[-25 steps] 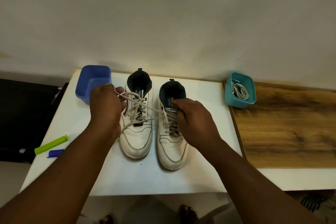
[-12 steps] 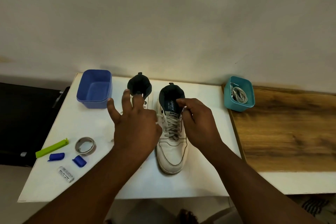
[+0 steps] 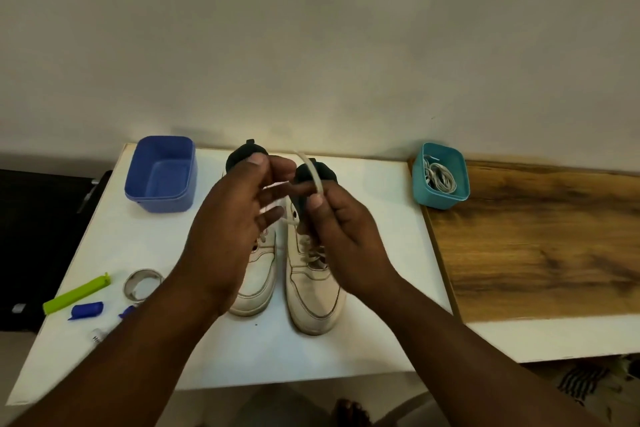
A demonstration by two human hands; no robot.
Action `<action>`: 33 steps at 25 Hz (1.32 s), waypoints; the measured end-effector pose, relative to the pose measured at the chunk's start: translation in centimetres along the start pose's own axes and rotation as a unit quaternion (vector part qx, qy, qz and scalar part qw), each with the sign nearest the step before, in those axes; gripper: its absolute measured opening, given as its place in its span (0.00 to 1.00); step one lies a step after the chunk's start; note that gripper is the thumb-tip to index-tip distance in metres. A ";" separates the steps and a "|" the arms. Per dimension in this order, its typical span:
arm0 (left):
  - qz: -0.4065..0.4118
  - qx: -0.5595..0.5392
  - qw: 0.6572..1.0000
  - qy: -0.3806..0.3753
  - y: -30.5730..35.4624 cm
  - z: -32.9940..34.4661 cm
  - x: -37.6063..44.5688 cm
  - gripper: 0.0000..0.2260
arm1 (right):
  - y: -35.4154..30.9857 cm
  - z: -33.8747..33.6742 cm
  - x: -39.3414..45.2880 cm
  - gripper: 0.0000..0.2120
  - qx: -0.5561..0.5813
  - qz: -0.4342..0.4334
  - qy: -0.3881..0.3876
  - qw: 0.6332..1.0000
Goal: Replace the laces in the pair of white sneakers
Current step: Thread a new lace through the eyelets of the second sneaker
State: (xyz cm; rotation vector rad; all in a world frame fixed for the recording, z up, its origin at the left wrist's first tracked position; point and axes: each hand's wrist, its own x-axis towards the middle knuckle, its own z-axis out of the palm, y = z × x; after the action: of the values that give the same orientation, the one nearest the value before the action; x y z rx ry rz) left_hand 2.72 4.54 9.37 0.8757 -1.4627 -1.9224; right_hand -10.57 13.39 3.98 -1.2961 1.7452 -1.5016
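Two white sneakers stand side by side on the white table (image 3: 374, 218), toes toward me: the left sneaker (image 3: 256, 284) and the right sneaker (image 3: 313, 298). Both hands hover above their tongues. My right hand (image 3: 341, 236) pinches a white lace (image 3: 313, 172) that rises in a loop above the right sneaker. Beside it, my left hand (image 3: 235, 218) has its fingers spread and loosely extended, holding nothing. The hands hide most of the eyelets.
An empty blue tub (image 3: 161, 173) sits at the back left. A teal tub (image 3: 440, 180) holding white laces stands at the back right, on the edge of a wooden board (image 3: 540, 236). A green clip (image 3: 76, 293), a tape ring (image 3: 142, 284) and small blue caps (image 3: 86, 310) lie front left.
My left hand let go of the lace it had pulled leftward and came to the middle, fingers spread. My right hand lifted a lace up from the right sneaker.
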 end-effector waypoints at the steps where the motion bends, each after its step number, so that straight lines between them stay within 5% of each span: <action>1: 0.026 0.078 0.996 0.033 -0.7 -0.1 0.4 0.13 | 0.0 -0.4 0.2 0.12 0.014 0.010 0.029 0.999; 4: 0.086 0.287 0.954 0.015 -2.3 0.5 0.6 0.08 | 0.1 -0.7 0.2 0.15 -0.014 0.029 0.044 0.999; 15: -0.013 0.102 0.994 0.022 -3.7 0.3 1.5 0.05 | 0.8 -0.2 -0.6 0.07 -0.222 -0.053 -0.077 0.970; 20: 0.056 0.141 0.981 0.124 -4.6 -0.2 3.1 0.06 | 2.3 -1.9 0.1 0.09 -0.166 0.171 0.143 0.961; 22: 0.067 0.189 0.973 0.114 -5.3 0.0 3.7 0.09 | 3.1 -2.4 0.3 0.15 -0.201 0.254 0.146 0.935; 25: 0.100 0.269 0.956 0.059 -6.6 0.5 3.9 0.09 | 3.7 -1.5 0.1 0.14 -0.232 0.262 0.107 0.931; 28: 0.153 0.360 0.920 0.035 -7.9 0.4 4.2 0.08 | 3.5 -1.5 0.3 0.06 -0.231 0.251 0.105 0.934; 31: 0.180 0.525 0.828 0.086 -8.8 0.7 4.5 0.07 | 3.9 -1.9 0.2 0.08 -0.224 0.235 0.095 0.941; 33: 0.185 0.569 0.796 0.091 -9.3 1.2 4.7 0.06 | 4.1 -2.1 0.1 0.09 -0.169 0.241 0.092 0.951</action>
State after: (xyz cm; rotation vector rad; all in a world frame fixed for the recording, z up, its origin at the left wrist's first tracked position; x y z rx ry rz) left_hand -1.54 3.95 -0.17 1.0657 -2.4272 -0.4924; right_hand -13.77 14.06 0.69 -0.7952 2.3109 -1.0998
